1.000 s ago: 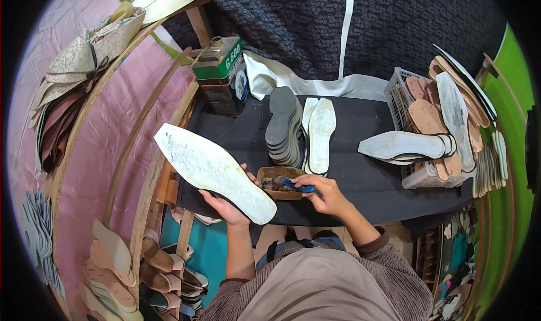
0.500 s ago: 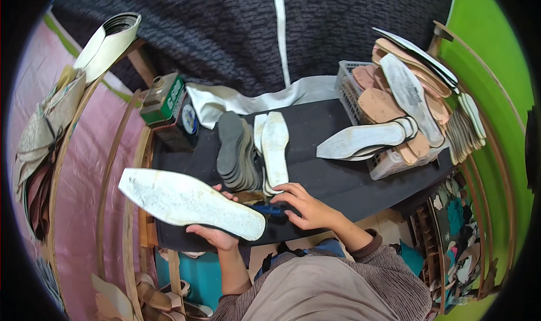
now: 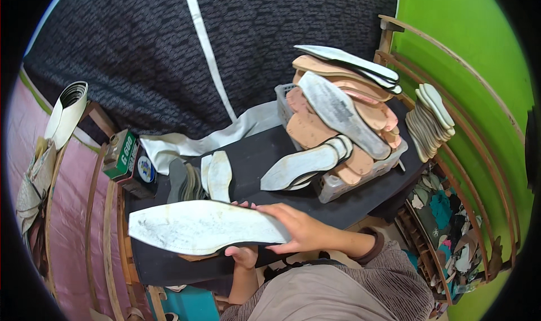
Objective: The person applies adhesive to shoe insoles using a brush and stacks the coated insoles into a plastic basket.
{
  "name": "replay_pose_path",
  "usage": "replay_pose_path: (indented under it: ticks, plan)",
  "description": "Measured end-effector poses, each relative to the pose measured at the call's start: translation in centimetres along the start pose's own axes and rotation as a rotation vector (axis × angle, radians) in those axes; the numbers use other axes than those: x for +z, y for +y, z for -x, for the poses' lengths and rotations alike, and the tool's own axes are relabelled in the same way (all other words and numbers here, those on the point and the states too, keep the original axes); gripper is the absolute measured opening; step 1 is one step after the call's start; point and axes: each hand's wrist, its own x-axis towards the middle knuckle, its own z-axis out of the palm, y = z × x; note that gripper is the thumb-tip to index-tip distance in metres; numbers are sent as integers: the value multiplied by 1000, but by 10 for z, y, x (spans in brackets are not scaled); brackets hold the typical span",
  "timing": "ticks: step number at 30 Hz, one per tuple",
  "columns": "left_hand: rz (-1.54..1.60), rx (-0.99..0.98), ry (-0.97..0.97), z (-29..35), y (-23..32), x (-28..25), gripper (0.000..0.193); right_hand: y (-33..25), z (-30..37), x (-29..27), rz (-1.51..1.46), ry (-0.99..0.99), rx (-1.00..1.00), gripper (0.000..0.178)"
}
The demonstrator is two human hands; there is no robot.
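Beyond the left hand (image 3: 246, 255), at the far left corner of the black table (image 3: 369, 194), stand a green tin (image 3: 120, 154) and a dark round can (image 3: 142, 173), with a crumpled white cloth (image 3: 186, 142) just behind them and a fanned stack of grey and white insoles (image 3: 198, 178) beside them. Beyond and to the right of the right hand (image 3: 301, 231) sits a grey plastic basket (image 3: 344, 186) heaped with tan, pink and grey sole blanks (image 3: 338, 109), two white ones (image 3: 304, 163) leaning over its near edge. Farther right, cream insoles (image 3: 431, 118) stand packed in a wooden rack (image 3: 451, 152) against the green wall (image 3: 456, 39).
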Motion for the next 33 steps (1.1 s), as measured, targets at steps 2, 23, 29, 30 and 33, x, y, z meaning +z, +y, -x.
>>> replay_pose_path:
  ticks: [2,23,29,30,33]
  plan:
    - [-51,11,-145,5,-15,7,88,1,14,-41,146,106,-49,78]
    - [-76,-121,187,44,-56,91,61,52,-27,-324,881,565,93,29]
    - [-114,-117,212,52,-53,96,60,56,-23,-324,933,447,165,29]
    - [-116,-120,211,52,-53,98,60,56,-22,-325,930,446,163,29]
    - [-132,-121,206,53,-52,99,60,55,-19,-324,978,438,157,32]
